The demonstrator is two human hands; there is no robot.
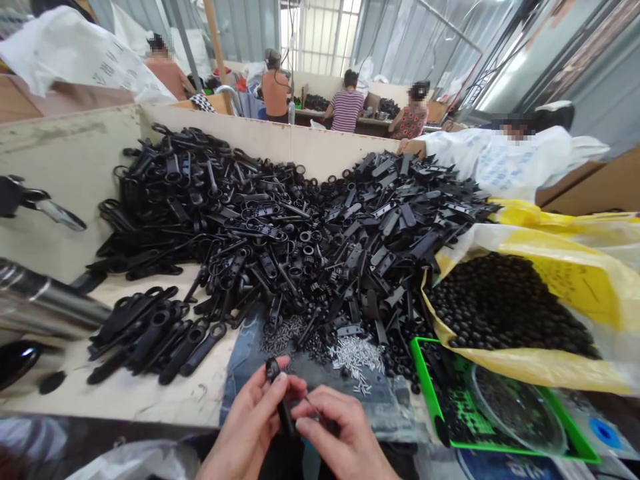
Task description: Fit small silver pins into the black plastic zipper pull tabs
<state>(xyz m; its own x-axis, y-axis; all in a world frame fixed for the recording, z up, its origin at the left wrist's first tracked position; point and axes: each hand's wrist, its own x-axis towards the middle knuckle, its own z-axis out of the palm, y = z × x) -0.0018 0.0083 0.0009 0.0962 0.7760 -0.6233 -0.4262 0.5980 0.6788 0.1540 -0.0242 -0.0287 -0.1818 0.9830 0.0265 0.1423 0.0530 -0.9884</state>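
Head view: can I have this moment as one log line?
left hand: holds black part; right hand: beside its lower end; nearby: silver pins

My left hand (253,407) grips a tilted black handle (286,415); my right hand (345,427) curls its fingers close beside it, its hold unclear to me. Beyond, I see silver pins (356,357) on a blue cloth (245,367), a green tray (427,380) to the right.

Head camera looks forward and down, seemingly near the table (170,399).
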